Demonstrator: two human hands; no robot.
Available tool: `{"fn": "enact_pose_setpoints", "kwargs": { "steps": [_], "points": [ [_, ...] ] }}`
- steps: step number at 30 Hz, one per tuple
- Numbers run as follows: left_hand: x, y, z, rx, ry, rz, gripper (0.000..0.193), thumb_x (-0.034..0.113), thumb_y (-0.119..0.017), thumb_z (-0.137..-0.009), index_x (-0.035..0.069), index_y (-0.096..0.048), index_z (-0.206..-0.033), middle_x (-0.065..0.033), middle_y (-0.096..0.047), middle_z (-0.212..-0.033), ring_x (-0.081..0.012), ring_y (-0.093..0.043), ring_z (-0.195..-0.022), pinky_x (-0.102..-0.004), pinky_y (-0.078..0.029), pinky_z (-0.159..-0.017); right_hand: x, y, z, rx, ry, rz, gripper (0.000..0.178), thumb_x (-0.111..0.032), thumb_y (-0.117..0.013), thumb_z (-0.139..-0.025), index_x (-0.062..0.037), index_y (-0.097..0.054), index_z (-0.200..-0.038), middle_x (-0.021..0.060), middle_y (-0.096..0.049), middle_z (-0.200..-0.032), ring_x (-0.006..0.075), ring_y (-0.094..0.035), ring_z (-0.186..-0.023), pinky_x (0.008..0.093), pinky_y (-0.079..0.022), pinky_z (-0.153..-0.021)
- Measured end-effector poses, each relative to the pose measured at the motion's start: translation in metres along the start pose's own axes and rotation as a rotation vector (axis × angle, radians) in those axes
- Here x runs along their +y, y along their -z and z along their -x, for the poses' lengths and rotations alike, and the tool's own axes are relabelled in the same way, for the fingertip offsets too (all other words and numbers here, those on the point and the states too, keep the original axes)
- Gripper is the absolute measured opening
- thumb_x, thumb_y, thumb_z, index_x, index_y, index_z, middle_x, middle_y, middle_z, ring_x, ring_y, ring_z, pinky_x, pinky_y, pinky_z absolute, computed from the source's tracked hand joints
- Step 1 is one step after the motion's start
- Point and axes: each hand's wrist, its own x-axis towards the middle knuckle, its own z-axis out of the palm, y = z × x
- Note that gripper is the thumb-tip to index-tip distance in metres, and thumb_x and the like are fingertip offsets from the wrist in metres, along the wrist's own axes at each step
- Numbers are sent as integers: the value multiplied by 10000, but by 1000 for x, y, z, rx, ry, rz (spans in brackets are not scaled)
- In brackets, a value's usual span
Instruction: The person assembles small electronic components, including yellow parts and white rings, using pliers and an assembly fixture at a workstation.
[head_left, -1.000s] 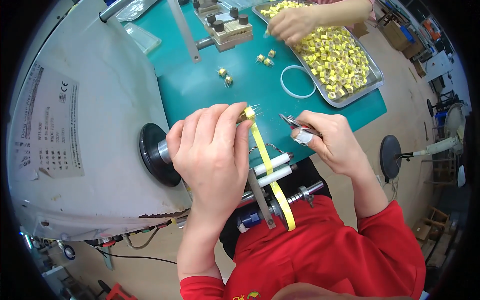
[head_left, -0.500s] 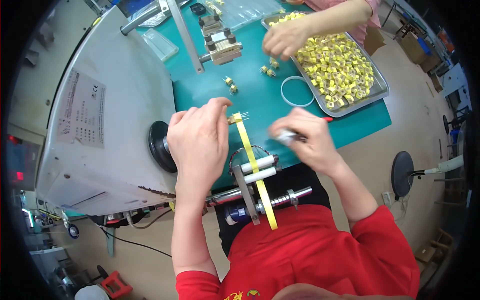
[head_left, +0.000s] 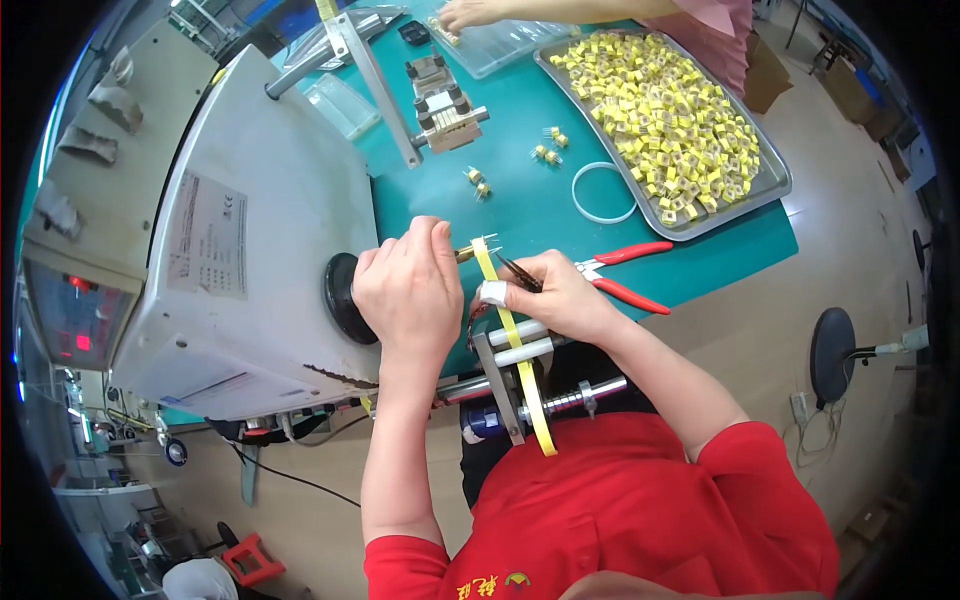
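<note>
My left hand (head_left: 408, 290) is closed beside the black round knob (head_left: 346, 300) of the white machine; its fingers curl away, hiding whatever they grip. Past its fingertips, a small pinned bobbin (head_left: 478, 246) sits at the end of a brass-coloured spindle. Yellow tape (head_left: 507, 318) runs from that bobbin over two white rollers (head_left: 522, 352) toward my lap. In my right hand (head_left: 568, 298) is a pair of dark tweezers (head_left: 522, 274), tips pointing at the tape near the bobbin. A white wrap (head_left: 493, 293) covers one of its digits, which lies against the tape.
Red-handled pliers (head_left: 632, 276) lie right of my right hand. A metal tray (head_left: 783, 192) heaped with yellow-wrapped bobbins stands at far right, beside a white ring (head_left: 604, 193). Several loose bobbins (head_left: 549, 152) lie on the green mat. A co-worker's hand (head_left: 474, 14) reaches over a clear plastic tray.
My right hand has moved left to the tape with the tweezers, uncovering the pliers. The co-worker's hand has gone from the metal tray to the plastic tray. My left hand stays by the knob.
</note>
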Motion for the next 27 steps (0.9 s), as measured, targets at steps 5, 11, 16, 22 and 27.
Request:
{"fn": "enact_pose_setpoints", "kwargs": {
  "steps": [5,11,16,22,27],
  "points": [
    [0,-1,-1,8,1,20,202,212,-531,-1007,100,-636,-876,-45,-625,-676,-229,-592,-626,-360,-438,-655,-9,-3,4,45,78,37,230,-210,-674,-923,8,-662,-848,-15,-539,-652,39,-432,-628,262,-377,-564],
    [-1,1,1,18,5,54,144,199,-569,-985,99,-664,-944,-41,-646,-766,-230,-608,-721,-359,-448,-733,-6,-4,4,48,89,67,173,-179,-683,-930,-17,-736,-957,-35,-624,-725,14,-466,-647,215,-368,-568],
    [-4,2,10,171,-79,56,141,171,-669,-911,111,-689,-1037,-49,-653,-1022,-247,-605,-997,-394,-431,-882,-1,-6,4,87,70,39,177,-181,-691,-926,-32,-752,-999,-31,-682,-773,5,-489,-646,200,-368,-567],
    [-1,9,27,118,-93,100,259,135,-724,-857,109,-680,-1111,-67,-613,-1131,-250,-565,-1085,-428,-390,-963,-8,-3,5,71,58,80,182,-178,-684,-934,-21,-756,-992,-56,-621,-704,5,-438,-608,206,-334,-548],
    [6,12,13,-5,-109,12,190,147,-731,-822,108,-654,-991,-41,-618,-918,-228,-602,-880,-390,-423,-830,-11,0,6,54,30,66,251,-208,-677,-899,39,-666,-858,26,-548,-618,53,-459,-591,290,-394,-538]
  ]
}}
